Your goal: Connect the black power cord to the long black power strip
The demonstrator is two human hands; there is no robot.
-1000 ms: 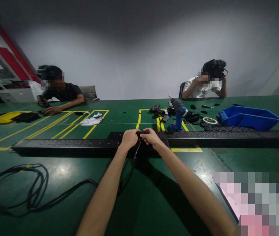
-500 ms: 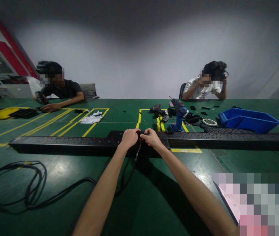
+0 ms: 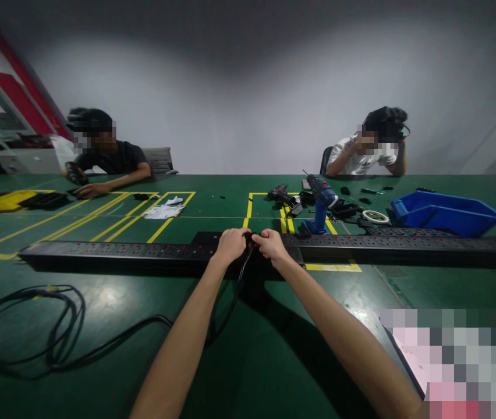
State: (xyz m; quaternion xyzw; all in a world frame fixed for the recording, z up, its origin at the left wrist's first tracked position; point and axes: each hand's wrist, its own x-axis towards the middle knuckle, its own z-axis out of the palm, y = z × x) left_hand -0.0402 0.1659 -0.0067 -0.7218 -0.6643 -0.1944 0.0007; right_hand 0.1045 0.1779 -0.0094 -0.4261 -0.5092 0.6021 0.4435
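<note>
A long black power strip [image 3: 121, 251] with red switches lies across the green table [image 3: 274, 349], and a second strip [image 3: 405, 244] runs off to the right. My left hand [image 3: 230, 245] is closed on the near end of the left strip. My right hand [image 3: 269, 244] is pinched beside it, where a black cable [image 3: 99, 349] meets the strips. The cable drops between my forearms and coils at the left. What my fingertips grip is hidden.
A blue cordless drill [image 3: 320, 201], a second drill [image 3: 279, 195], a tape roll [image 3: 374, 216] and a blue bin [image 3: 449, 212] lie beyond the strips. Two other people sit at the far side. Yellow tape lines mark the table.
My hands stay at the same joint; the right hand has closed in slightly toward the left. The view has shifted a little.
</note>
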